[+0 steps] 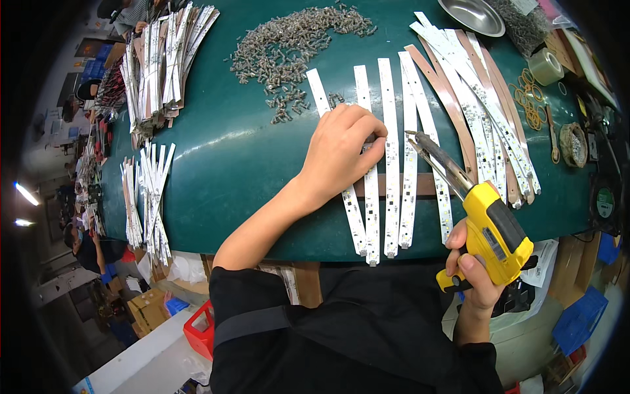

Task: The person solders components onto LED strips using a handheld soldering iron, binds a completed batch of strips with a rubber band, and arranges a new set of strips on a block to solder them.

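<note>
Right grip (476,266): closed around the handle of a yellow soldering gun (495,226), nozzle pointing up-left, tip over the row of strips (contact with a strip: can't tell). Left grip (344,148): thumb and index close together over the row, fingers curled; whether a small part is pinched, can't tell.

White LED strips (389,157) lie fanned under and beside the left grip, ends toward the person, with a brown strip (426,184) crossing beneath. Farther right, a loose heap of strips (485,108); at left, a big bundle (161,65) and a smaller one (155,203). Small metallic parts (289,43) sit piled at the far side of the green counter (223,197).

Progress: looks mid-batch, my judgement. Plenty of parts left in the pile; which strips are finished, can't tell.

Beyond: metal bowl (474,14), tape roll (545,67), rubber bands (527,98). Markings: dark plate (493,241) on the gun, print on the strips, all too small to read.
</note>
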`<state>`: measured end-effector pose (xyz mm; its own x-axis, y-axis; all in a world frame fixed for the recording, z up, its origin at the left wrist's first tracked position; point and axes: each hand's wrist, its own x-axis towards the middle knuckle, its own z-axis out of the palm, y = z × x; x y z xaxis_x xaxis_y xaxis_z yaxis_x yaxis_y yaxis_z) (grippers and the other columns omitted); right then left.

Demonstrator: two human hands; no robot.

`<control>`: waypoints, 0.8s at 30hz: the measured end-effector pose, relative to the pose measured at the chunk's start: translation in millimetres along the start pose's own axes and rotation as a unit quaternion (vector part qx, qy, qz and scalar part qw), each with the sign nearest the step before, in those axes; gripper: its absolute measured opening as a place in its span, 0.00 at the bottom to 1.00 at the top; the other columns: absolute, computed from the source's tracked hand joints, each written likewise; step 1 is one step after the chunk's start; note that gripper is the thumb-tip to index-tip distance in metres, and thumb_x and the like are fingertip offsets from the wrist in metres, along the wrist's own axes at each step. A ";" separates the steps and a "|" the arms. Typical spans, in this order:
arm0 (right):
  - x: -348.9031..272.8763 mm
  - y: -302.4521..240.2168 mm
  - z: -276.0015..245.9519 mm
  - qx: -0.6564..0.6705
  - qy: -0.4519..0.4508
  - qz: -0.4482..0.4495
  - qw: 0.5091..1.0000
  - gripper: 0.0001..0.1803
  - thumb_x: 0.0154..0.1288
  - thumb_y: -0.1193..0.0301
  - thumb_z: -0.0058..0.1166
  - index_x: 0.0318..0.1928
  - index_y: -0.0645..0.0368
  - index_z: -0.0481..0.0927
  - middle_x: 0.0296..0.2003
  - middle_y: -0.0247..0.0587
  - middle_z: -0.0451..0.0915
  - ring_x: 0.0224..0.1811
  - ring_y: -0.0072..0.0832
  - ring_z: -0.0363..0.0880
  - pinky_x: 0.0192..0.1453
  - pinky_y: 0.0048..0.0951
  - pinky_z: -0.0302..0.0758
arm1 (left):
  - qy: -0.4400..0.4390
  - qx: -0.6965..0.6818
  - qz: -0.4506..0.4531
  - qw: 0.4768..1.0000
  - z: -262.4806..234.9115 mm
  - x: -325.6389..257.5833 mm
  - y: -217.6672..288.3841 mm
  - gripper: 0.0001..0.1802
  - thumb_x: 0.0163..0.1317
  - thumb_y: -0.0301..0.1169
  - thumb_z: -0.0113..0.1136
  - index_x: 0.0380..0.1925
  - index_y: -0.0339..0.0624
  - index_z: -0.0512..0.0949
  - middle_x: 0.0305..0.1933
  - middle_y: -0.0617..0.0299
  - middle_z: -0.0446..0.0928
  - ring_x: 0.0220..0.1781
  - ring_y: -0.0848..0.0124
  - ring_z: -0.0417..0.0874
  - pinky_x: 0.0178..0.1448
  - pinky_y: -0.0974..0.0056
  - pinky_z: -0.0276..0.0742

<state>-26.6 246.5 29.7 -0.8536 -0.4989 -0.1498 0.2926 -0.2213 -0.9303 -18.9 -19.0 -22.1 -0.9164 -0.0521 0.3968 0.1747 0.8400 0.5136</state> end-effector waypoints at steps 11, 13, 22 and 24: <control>-0.3 4.0 -4.1 -0.007 -0.010 0.007 1.000 0.34 0.54 0.76 0.56 0.64 0.68 0.64 0.37 0.53 0.75 0.31 0.26 0.75 0.26 0.19 0.75 | -0.001 0.036 0.016 0.999 -0.3 0.4 3.2 0.06 0.49 0.23 0.64 0.28 0.44 0.79 0.33 0.65 0.76 0.38 0.65 0.76 0.44 0.61 0.69; 2.1 3.9 -2.4 -0.011 -0.016 0.001 1.000 0.34 0.54 0.76 0.56 0.64 0.68 0.64 0.37 0.53 0.75 0.31 0.26 0.75 0.26 0.19 0.75 | -0.016 0.049 0.013 0.999 -0.3 0.1 3.9 0.05 0.49 0.23 0.64 0.27 0.44 0.79 0.33 0.65 0.76 0.39 0.65 0.76 0.45 0.61 0.69; 7.4 -3.9 2.6 -0.044 -0.052 0.071 0.995 0.41 0.55 0.78 0.58 0.70 0.64 0.57 0.39 0.43 0.78 0.36 0.19 0.76 0.30 0.16 0.72 | 0.034 -0.025 -0.024 0.999 -4.4 -4.4 0.0 0.11 0.47 0.26 0.66 0.33 0.43 0.80 0.42 0.59 0.75 0.47 0.60 0.75 0.53 0.60 0.68; 9.1 -4.4 6.5 -0.054 -0.042 0.081 0.994 0.41 0.55 0.79 0.57 0.70 0.65 0.57 0.42 0.44 0.78 0.37 0.20 0.76 0.31 0.16 0.72 | 0.029 -0.002 -0.021 0.999 -5.8 -5.7 -0.2 0.11 0.47 0.26 0.66 0.33 0.43 0.80 0.43 0.59 0.75 0.47 0.60 0.74 0.53 0.59 0.67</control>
<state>-32.8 237.5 34.6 -0.7591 -0.5897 -0.2757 0.3712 -0.0442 -0.9275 -11.7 -22.0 -20.1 -0.9005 -0.1195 0.4181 0.1372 0.8343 0.5340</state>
